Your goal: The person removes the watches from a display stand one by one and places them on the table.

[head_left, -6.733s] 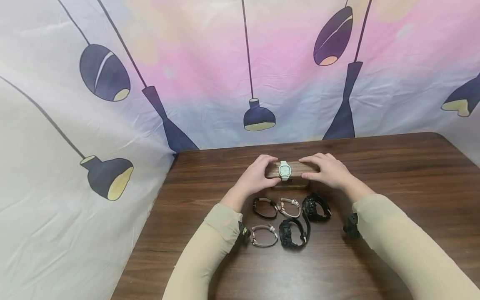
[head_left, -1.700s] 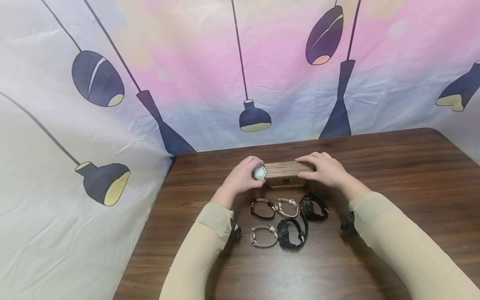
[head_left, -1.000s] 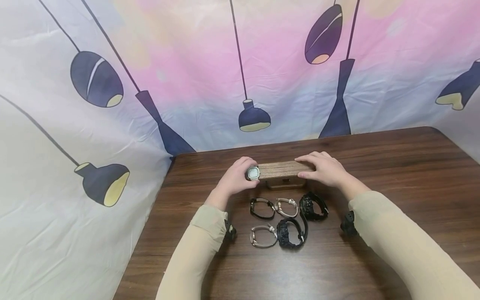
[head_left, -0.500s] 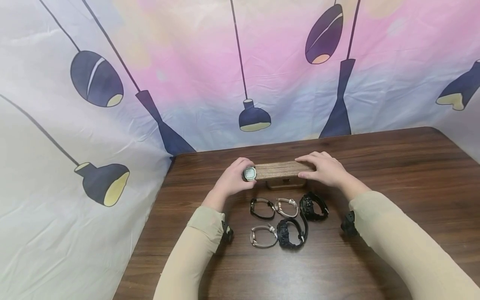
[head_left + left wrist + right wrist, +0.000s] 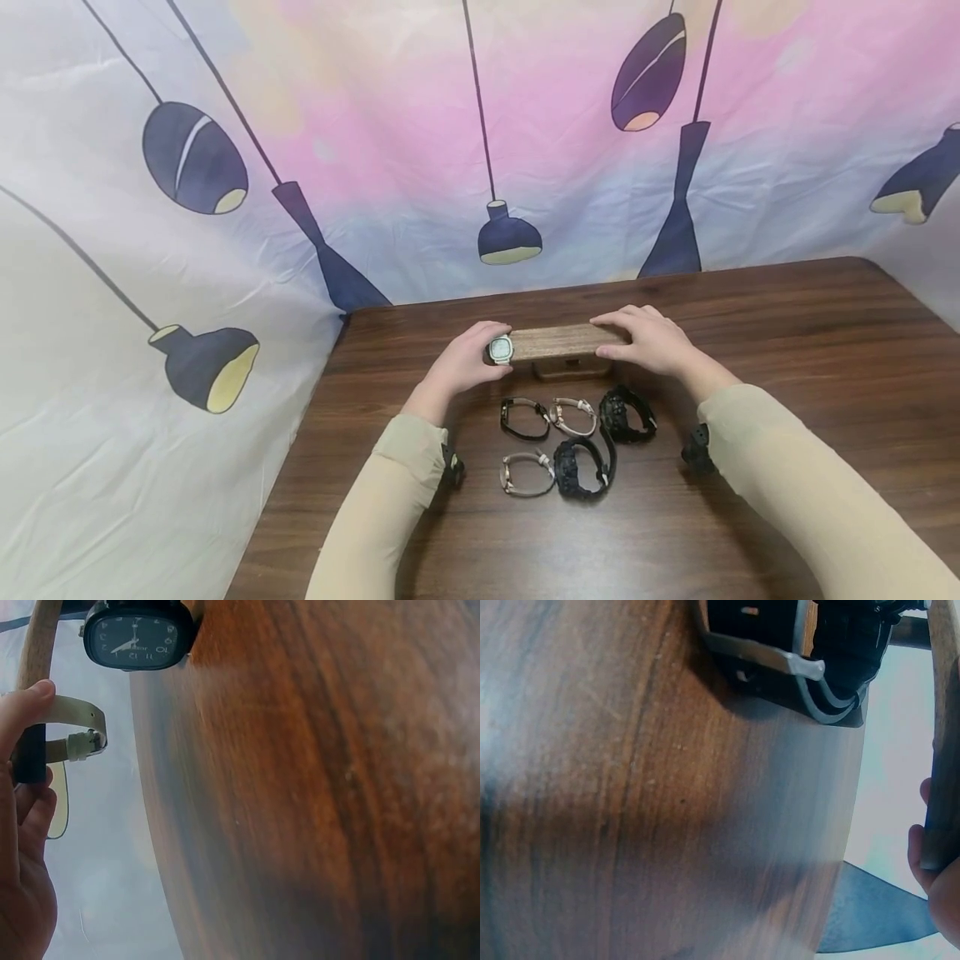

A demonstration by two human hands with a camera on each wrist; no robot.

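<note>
A mint-green wristwatch (image 5: 500, 350) sits at the left end of a wooden watch stand's bar (image 5: 558, 342), its square dial facing up. My left hand (image 5: 460, 364) pinches it there between thumb and fingers. In the left wrist view the watch's strap (image 5: 75, 712) loops the bar, its buckle fastened below, and the thumb lies on the strap. My right hand (image 5: 651, 342) grips the bar's right end, thumb in front and fingers behind. Under the bar the stand's base (image 5: 547, 372) rests on the table.
In front of the stand lie several watches: a thin black one (image 5: 525, 419), two pale-strapped ones (image 5: 576, 417) (image 5: 527, 475), and two chunky black ones (image 5: 628, 414) (image 5: 581, 468). The brown table (image 5: 810, 350) meets a lamp-printed cloth (image 5: 420, 167) behind.
The mint-green watch was mid-bar 6.7 seconds ago and has slid left to the bar's end with my left hand. In the last half second little moved; the right hand keeps its grip.
</note>
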